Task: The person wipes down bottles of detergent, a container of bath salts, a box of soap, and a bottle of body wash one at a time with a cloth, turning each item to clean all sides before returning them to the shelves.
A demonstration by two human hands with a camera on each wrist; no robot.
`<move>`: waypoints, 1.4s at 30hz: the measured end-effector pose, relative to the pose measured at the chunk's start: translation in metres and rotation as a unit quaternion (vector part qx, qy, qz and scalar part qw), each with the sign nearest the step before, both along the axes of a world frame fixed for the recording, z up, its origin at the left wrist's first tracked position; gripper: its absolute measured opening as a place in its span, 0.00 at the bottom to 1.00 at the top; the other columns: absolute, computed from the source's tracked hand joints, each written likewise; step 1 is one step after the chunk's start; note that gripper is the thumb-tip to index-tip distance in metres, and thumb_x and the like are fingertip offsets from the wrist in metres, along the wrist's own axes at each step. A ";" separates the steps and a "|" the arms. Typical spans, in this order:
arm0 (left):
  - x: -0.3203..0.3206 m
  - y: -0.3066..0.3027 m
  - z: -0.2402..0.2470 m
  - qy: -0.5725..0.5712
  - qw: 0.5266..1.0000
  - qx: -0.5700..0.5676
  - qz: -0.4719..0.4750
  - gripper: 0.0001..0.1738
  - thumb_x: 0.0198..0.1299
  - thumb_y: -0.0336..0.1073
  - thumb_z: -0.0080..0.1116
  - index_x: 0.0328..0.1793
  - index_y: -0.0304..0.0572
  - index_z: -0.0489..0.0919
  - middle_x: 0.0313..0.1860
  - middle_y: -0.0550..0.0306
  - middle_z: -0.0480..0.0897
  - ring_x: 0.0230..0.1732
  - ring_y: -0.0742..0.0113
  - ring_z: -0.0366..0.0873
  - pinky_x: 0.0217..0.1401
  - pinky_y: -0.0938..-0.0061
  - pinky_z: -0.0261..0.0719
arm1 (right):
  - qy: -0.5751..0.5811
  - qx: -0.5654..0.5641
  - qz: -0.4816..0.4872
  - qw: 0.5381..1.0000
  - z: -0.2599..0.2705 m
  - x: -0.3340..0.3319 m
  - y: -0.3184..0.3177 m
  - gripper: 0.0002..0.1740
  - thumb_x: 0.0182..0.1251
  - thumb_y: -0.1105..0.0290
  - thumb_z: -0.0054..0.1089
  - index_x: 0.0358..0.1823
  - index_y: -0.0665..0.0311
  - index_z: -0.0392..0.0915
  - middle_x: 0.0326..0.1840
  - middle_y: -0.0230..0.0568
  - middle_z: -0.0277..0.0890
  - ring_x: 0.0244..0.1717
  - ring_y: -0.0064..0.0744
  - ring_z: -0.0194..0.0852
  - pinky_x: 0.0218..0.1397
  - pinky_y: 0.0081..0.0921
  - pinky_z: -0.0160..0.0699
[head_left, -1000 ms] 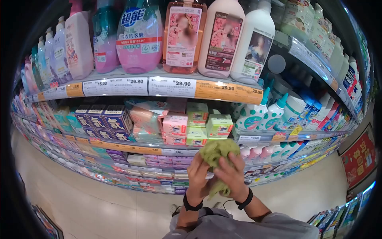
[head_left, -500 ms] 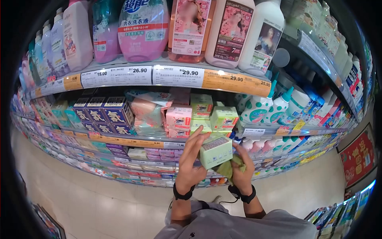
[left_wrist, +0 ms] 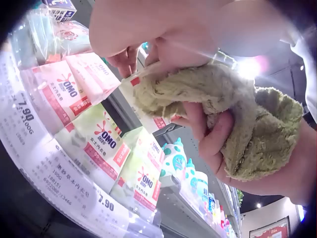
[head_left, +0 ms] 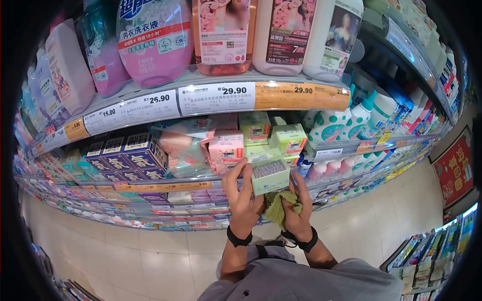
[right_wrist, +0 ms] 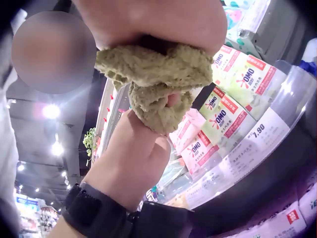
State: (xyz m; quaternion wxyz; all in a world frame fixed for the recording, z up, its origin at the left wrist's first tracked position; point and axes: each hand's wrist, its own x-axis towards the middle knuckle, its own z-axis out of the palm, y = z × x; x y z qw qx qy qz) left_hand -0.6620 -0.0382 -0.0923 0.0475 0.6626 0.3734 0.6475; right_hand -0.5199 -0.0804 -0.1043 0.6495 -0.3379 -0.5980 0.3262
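Note:
In the head view, a pale green soap box [head_left: 271, 180] with a speckled grey face is held up in front of the middle shelf. My left hand [head_left: 242, 203] grips it from the left side, fingers along its edge. Below the box, my right hand [head_left: 299, 213] clutches a crumpled green cloth [head_left: 275, 208], its fingers curled into the folds. In the left wrist view the cloth [left_wrist: 198, 94] covers most of the box, with right-hand fingers [left_wrist: 218, 134] poking out of it. The right wrist view shows the cloth [right_wrist: 163, 84] bunched between both hands, the box largely hidden.
Matching green OMO boxes [head_left: 288, 139] and pink OMO boxes [head_left: 226, 150] stand on the shelf just ahead. Dark blue boxes [head_left: 125, 160] sit farther left, white dotted bottles [head_left: 329, 125] to the right. Above, a shelf edge with price labels [head_left: 216, 98] carries large detergent bottles [head_left: 155, 45].
One second ago the cloth was bunched over the front, hiding the box. The box has since come into view and risen toward the shelf, while the cloth has moved below it.

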 end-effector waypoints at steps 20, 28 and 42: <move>0.015 0.021 0.001 -0.096 0.993 -0.009 0.070 0.23 0.49 0.21 0.70 0.53 0.32 0.77 0.53 0.45 0.79 0.52 0.48 0.76 0.55 0.61 0.74 | -0.227 0.004 -0.054 0.972 0.030 0.012 0.031 0.38 0.59 0.87 0.52 0.75 0.69 0.61 0.71 0.56 0.66 0.63 0.44 0.73 0.65 0.30 0.70; 0.020 0.022 0.007 -0.141 0.987 -0.002 0.082 0.18 0.53 0.24 0.72 0.49 0.33 0.78 0.52 0.48 0.79 0.46 0.59 0.77 0.49 0.70 0.76 | -0.134 -0.059 -0.026 0.989 0.038 0.004 0.026 0.39 0.58 0.87 0.52 0.75 0.66 0.60 0.74 0.50 0.64 0.52 0.34 0.73 0.57 0.28 0.73; 0.017 0.015 0.013 -0.082 0.993 -0.035 0.078 0.16 0.51 0.24 0.71 0.46 0.32 0.81 0.53 0.47 0.81 0.48 0.49 0.77 0.53 0.62 0.75 | -0.150 -0.096 0.040 0.983 0.045 0.003 0.026 0.39 0.58 0.89 0.53 0.74 0.62 0.63 0.75 0.43 0.65 0.63 0.31 0.72 0.60 0.26 0.72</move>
